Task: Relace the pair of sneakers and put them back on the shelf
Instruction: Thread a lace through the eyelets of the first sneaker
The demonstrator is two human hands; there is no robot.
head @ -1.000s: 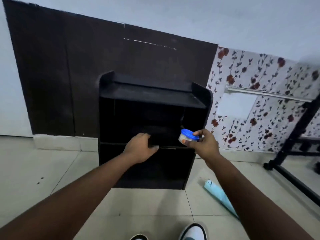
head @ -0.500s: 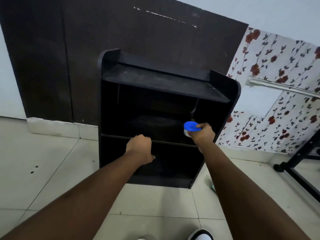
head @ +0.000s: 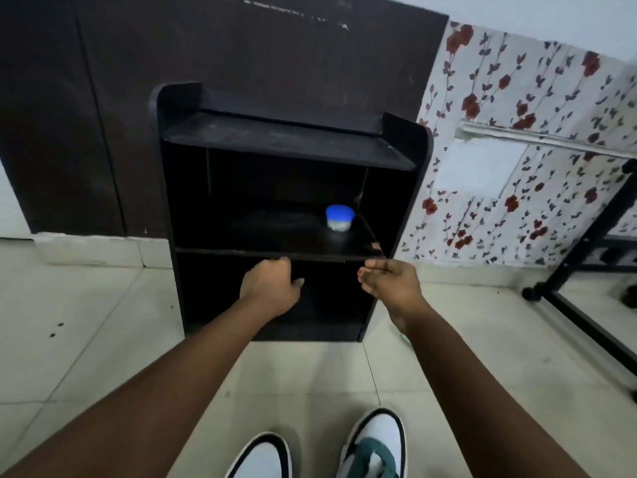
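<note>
Standing against a dark brown wall panel (head: 206, 98), the low black wooden shelf unit (head: 289, 143) rests on the pale tiled floor (head: 86, 339), and on its middle board, toward the right side, sits a small clear plastic tub with a blue lid (head: 340, 218), upright and touched by neither hand. The left hand (head: 270, 288) hovers in front of the middle board's front edge with its fingers curled into a loose fist, grasping nothing. The right hand (head: 391, 281) hangs just off the right end of that same edge, its fingers relaxed and slightly bent, empty. At the bottom of the view two white sneakers with black trim (head: 374, 443) point toward the shelf on the floor, the right one showing green at its opening; whether they are laced cannot be told. Floral red-and-white wallpaper (head: 517, 81) covers the wall to the right, beside a black metal frame (head: 586, 243).
</note>
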